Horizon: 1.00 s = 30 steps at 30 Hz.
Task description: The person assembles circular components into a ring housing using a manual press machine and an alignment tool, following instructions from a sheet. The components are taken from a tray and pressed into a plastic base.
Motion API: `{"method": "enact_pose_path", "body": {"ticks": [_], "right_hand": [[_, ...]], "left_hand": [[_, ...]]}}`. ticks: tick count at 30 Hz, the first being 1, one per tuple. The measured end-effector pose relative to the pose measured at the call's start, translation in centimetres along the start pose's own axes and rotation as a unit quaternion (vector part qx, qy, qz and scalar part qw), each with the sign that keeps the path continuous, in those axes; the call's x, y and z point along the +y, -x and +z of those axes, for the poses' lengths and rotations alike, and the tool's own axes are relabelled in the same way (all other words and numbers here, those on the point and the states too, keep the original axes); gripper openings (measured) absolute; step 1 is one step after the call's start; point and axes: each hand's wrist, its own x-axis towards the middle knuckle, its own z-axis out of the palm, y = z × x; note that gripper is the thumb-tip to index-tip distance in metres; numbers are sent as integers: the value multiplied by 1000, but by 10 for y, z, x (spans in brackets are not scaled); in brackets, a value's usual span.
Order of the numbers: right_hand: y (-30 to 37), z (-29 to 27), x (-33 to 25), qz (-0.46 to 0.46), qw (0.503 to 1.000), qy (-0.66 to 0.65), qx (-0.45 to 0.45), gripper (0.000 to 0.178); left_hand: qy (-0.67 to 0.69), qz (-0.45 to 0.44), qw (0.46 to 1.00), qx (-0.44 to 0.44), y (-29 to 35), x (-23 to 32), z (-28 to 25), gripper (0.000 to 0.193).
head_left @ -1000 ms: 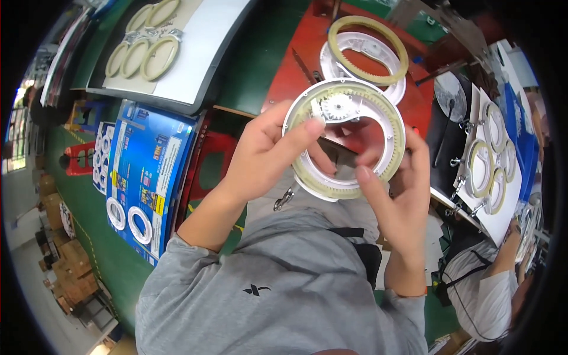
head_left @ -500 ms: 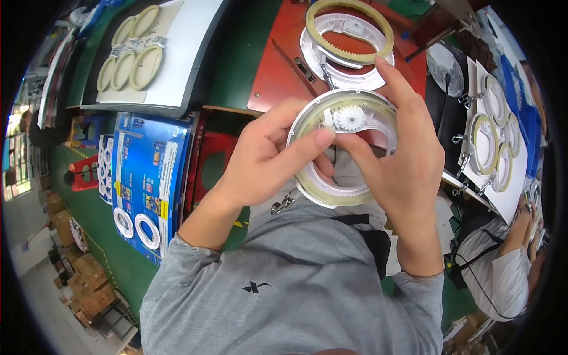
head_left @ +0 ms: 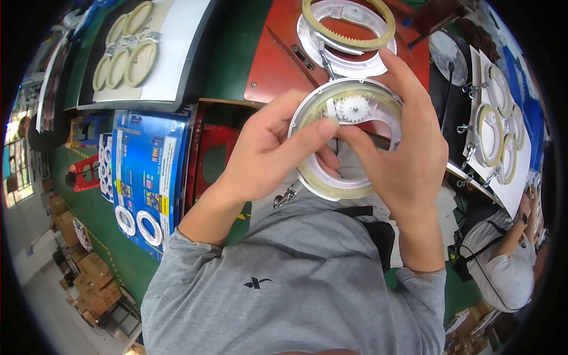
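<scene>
Both hands (head_left: 349, 154) grip the ring assembly (head_left: 346, 142) above the red mat's edge (head_left: 266, 97).

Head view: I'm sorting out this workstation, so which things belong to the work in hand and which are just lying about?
In hand:
- white ring assembly with a small gear, held by left hand and right hand
- similar toothed ring on the red mat

Lying about:
- blue printed cards
- tray of cream rings
- rings on the white sheet
</scene>
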Motion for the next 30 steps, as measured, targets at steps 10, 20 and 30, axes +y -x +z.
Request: {"method": "enact_pose_path", "body": {"ticks": [10, 20, 30], "right_hand": [[2, 6, 3, -9, 1000, -9, 23, 85], [13, -21, -4, 147, 962, -231, 4, 67], [45, 2, -22, 92, 947, -250, -179, 41]], "left_hand": [[-29, 2, 1000, 0, -5, -7, -4, 40], [61, 52, 996, 38, 2, -2, -16, 37], [148, 91, 985, 0, 0, -14, -19, 39]]}}
